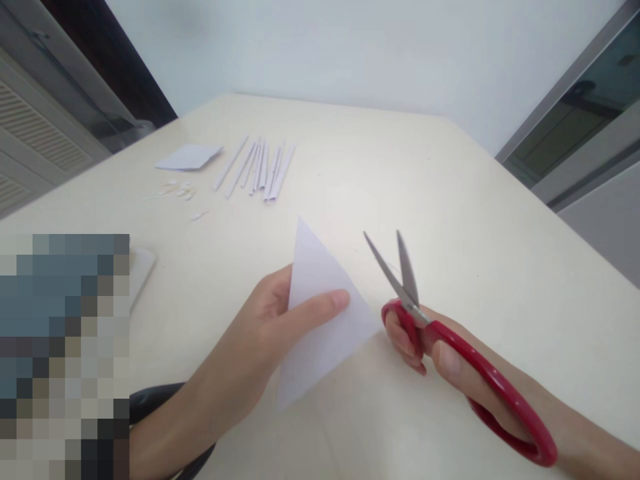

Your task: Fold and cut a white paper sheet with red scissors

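Note:
My left hand (260,333) pinches a white paper triangle (320,320) between thumb and fingers, its tip pointing away from me. My right hand (440,363) grips red-handled scissors (450,347). Their metal blades stand apart and point toward the far side of the table, just right of the triangle and not touching it.
A cream table (450,200) carries several thin folded paper strips (257,167) at the back, a flat white paper piece (189,157) to their left and small paper scraps (180,192). A blurred patch covers the lower left. A dark curved object (155,400) lies by my left forearm.

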